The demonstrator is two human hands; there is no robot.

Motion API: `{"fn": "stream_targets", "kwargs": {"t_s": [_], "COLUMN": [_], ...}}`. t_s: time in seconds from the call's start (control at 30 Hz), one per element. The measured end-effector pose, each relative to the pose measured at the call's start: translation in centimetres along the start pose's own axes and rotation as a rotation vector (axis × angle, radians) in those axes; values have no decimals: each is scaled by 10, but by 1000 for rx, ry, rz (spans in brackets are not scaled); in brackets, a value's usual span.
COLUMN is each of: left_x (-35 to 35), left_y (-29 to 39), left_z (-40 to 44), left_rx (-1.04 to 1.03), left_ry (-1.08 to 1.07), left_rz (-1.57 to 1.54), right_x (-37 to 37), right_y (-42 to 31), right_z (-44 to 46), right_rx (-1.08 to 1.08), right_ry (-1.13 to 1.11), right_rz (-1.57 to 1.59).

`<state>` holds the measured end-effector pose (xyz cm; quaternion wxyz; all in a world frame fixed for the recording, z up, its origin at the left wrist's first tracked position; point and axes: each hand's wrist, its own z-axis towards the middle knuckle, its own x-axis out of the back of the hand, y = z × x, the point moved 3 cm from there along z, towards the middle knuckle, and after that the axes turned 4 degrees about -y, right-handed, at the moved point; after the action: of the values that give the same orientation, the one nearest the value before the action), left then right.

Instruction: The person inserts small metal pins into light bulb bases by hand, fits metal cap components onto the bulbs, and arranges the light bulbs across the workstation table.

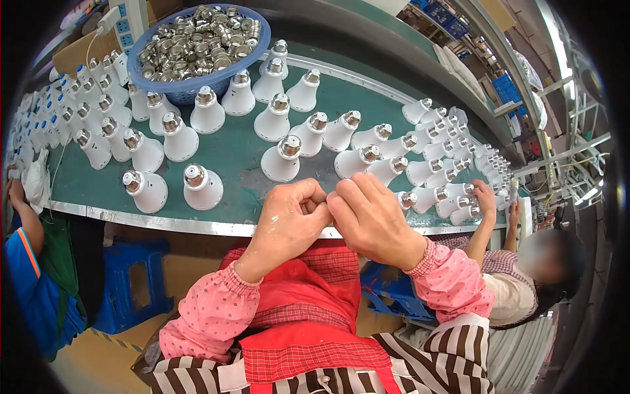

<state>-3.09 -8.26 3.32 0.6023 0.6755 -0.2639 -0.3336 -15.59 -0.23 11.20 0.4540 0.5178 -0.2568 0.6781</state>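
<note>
My left hand (289,213) and my right hand (371,217) meet just above the front edge of the green table (243,184). Fingers on both are curled closed and pressed together at the tips; whatever they may pinch is hidden. Right behind them stands a white bulb (281,161) with a silver screw cap. Two more white bulbs, a left one (146,190) and another (203,187), stand near the edge to the left. Further bulbs with metal caps spread across the table on both sides.
A blue basket (134,65) heaped with loose metal caps (197,43) stands at the back left. Many bulbs without metal caps crowd the far left. A co-worker's hand (484,197) is among bulbs at right; another person's arm (26,223) is at left. Blue stools (138,282) stand below.
</note>
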Motion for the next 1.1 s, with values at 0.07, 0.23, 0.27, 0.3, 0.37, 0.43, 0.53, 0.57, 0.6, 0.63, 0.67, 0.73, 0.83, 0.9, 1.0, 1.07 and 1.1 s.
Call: {"fn": "stream_targets", "kwargs": {"t_s": [0.07, 0.23, 0.27, 0.3, 0.37, 0.43, 0.53, 0.57, 0.6, 0.63, 0.67, 0.73, 0.83, 0.9, 1.0, 1.07, 1.1], "left_x": [4, 16, 18, 21, 27, 35, 43, 45, 46, 47, 48, 49, 53, 56, 60, 61, 61], "left_y": [3, 14, 17, 22, 36, 60, 77, 75, 72, 69, 64, 58, 53, 52, 53, 52, 50], "left_z": [1, 1, 2, 4, 10, 25, 73, 92, 110, 126, 139, 160, 175, 179, 180, 180, 180], "left_rx": [19, 53, 10, -32, -173, -363, -722, -673, -623, -569, -503, -369, -260, -221, -194, -203, -212], "left_ry": [-22, -81, -43, -7, 145, 376, 672, 638, 605, 570, 532, 447, 411, 409, 407, 400, 411], "left_rz": [-122, -303, -244, -184, 12, 286, 779, 831, 883, 934, 928, 916, 925, 906, 865, 864, 873], "right_x": [-1, -11, -12, -10, -4, -3, -22, -30, -38, -47, -56, -67, -76, -78, -80, -81, -81], "right_y": [3, 14, 17, 21, 40, 68, 128, 143, 157, 169, 179, 187, 193, 194, 195, 196, 197], "right_z": [1, 7, 10, 16, 30, 46, 69, 77, 83, 88, 90, 96, 100, 102, 104, 104, 104], "right_rx": [-46, -298, -318, -332, -344, -416, -575, -609, -593, -580, -567, -492, -481, -458, -402, -366, -348], "right_ry": [66, 181, 180, 168, 208, 251, 254, 255, 250, 244, 238, 229, 174, 154, 148, 141, 133], "right_rz": [67, 490, 534, 564, 521, 529, 575, 576, 539, 503, 469, 423, 423, 434, 418, 388, 368]}}
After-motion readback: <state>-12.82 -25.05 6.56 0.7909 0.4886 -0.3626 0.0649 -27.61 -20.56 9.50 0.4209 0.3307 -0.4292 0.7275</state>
